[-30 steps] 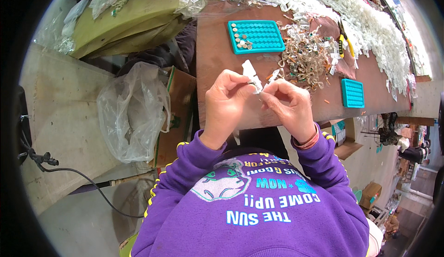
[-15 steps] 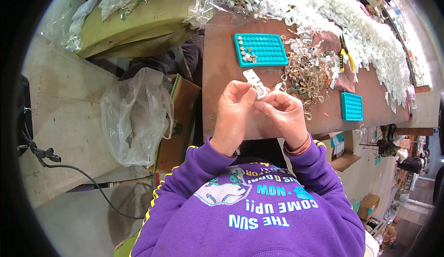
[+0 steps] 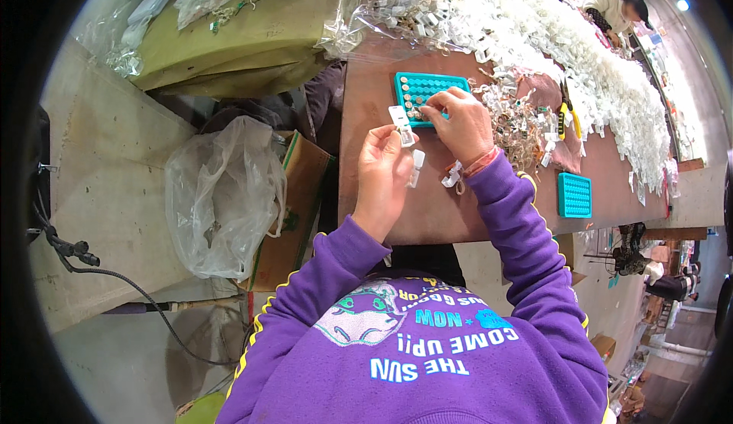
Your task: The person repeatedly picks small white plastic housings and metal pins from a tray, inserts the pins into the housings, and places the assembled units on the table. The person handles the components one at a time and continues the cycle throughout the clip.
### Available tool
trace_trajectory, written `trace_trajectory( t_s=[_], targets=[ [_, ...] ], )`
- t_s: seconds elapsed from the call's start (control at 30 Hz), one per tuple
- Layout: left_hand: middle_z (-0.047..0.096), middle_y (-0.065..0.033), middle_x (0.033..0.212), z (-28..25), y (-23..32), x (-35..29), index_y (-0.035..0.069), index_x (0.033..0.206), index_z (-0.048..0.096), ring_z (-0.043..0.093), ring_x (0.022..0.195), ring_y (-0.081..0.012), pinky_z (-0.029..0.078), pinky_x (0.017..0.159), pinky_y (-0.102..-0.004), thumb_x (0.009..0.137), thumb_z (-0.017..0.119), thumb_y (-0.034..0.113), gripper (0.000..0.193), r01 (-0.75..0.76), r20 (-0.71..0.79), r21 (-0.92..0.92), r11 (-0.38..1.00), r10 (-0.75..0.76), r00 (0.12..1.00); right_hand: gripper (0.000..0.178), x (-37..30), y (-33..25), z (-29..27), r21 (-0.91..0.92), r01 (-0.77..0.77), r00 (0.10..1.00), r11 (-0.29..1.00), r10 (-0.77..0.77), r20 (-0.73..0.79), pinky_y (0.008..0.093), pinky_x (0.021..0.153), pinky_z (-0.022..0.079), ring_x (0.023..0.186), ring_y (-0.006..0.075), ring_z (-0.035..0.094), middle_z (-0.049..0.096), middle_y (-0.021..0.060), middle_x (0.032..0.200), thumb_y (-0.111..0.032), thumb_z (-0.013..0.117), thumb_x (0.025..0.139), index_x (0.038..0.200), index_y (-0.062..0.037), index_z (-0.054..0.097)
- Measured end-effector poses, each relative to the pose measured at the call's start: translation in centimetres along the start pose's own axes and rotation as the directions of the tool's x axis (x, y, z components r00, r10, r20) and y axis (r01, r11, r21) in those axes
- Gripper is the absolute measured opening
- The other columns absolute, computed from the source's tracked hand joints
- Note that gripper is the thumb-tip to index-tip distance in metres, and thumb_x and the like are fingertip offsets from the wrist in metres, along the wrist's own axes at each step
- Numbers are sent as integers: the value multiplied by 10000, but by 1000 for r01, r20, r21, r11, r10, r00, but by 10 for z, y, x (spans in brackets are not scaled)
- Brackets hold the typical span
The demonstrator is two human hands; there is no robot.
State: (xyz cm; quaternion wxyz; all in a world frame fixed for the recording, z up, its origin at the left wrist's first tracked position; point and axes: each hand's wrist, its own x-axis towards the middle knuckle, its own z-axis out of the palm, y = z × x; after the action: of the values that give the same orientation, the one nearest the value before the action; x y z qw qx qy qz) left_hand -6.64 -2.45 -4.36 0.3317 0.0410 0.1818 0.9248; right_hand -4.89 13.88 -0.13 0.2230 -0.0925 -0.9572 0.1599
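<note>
My left hand [image 3: 384,182] grips a small white plastic case [image 3: 402,124] with its flap raised, between thumb and fingers. Another white plastic piece [image 3: 416,167] shows beside those fingers; whether they hold it too I cannot tell. My right hand [image 3: 463,128] reaches over the near edge of a teal tray [image 3: 450,84] with rows of hollows. Its fingertips are pinched together beside several small round pieces [image 3: 407,94] at the tray's left side; anything between them is hidden. Below my right wrist is a white piece with a loop [image 3: 453,175].
A tangled heap of small looped parts [image 3: 518,130] lies right of the tray. Yellow-handled pliers [image 3: 566,119] rest beside it. Behind spreads a large pile of white plastic pieces [image 3: 534,35]. A second teal tray [image 3: 574,195] sits near the table's right edge. A person [image 3: 611,8] is at the far right.
My right hand has left the white case and moved up to the tray. My left hand keeps the case, now further left.
</note>
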Motion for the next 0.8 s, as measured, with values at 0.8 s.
trace_trajectory(
  t_s=[0.8],
  targets=[
    [654, -98, 1092, 7, 7, 1, 110, 1180, 515, 506, 635, -62, 354, 466, -141, 987, 554, 190, 213, 132, -106, -50, 990, -137, 985, 123, 18, 26, -10, 169, 104, 967, 980, -139, 212, 389, 693, 521, 754, 305, 645, 643, 110, 822, -75, 696, 767, 889, -75, 706]
  ],
)
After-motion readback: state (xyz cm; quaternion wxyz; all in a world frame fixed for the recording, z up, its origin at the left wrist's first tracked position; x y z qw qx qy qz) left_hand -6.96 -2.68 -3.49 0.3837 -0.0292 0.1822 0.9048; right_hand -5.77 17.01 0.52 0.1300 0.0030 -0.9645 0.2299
